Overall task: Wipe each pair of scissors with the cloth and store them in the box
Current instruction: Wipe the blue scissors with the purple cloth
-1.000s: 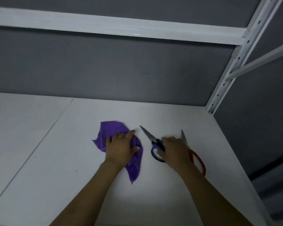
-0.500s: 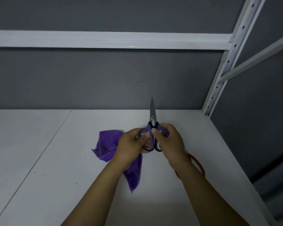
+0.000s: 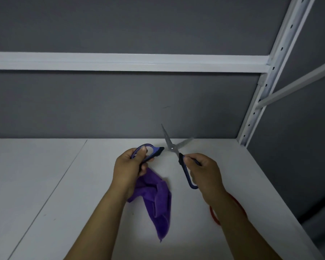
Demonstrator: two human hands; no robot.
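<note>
Red scissors (image 3: 213, 216) on the shelf (image 3: 261, 177) — half hidden beneath right forearm (image 3: 238, 220).

head view | looking forward and down over the shelf (image 3: 36, 175) | facing its back edge and the wall (image 3: 120, 109) | sitting near, right back corner showing

Dim, cool, even lighting, brightest on the white shelf (image 3: 101, 231) at lower centre; faint glare on the rail (image 3: 120, 61) across upper frame; blades of the scissors (image 3: 171, 147) motion-blurred; wide-angle bowing at edges.
</note>
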